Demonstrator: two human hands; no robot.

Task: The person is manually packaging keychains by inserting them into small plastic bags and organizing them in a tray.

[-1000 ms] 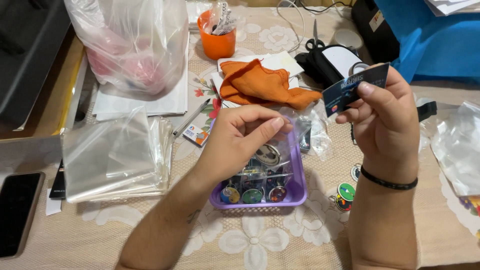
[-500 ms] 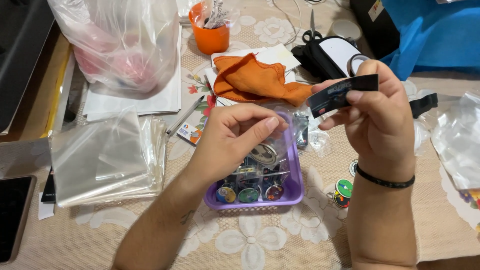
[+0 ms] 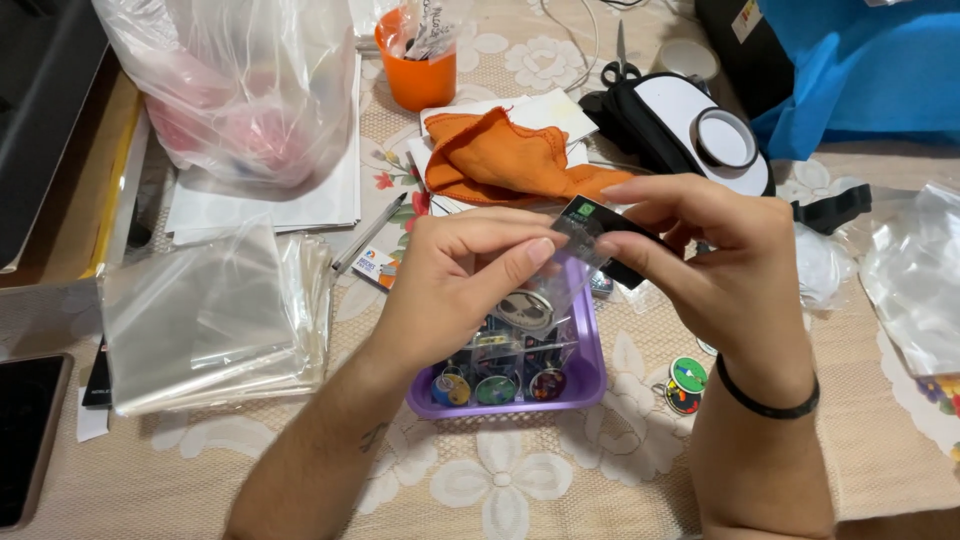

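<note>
My left hand (image 3: 455, 285) and my right hand (image 3: 715, 265) meet above a purple tray (image 3: 590, 385) filled with round badges (image 3: 495, 388). Between the fingertips of both hands is a small clear plastic bag (image 3: 560, 275) with a dark card (image 3: 590, 222) at its mouth; the right hand pinches the card, the left hand pinches the bag's edge. A round badge (image 3: 525, 308) shows through the plastic just under the left fingers. A black band circles my right wrist.
A stack of clear bags (image 3: 205, 320) lies left of the tray. Behind are an orange cloth (image 3: 500, 155), an orange cup (image 3: 420, 65), a full plastic bag (image 3: 235, 85), scissors (image 3: 620, 60), a blue bag (image 3: 860, 70) and a phone (image 3: 25, 430) at the left edge.
My right hand has come down and left with the dark card, from held up at the right to meeting my left hand over the tray. The left hand now pinches the clear bag.
</note>
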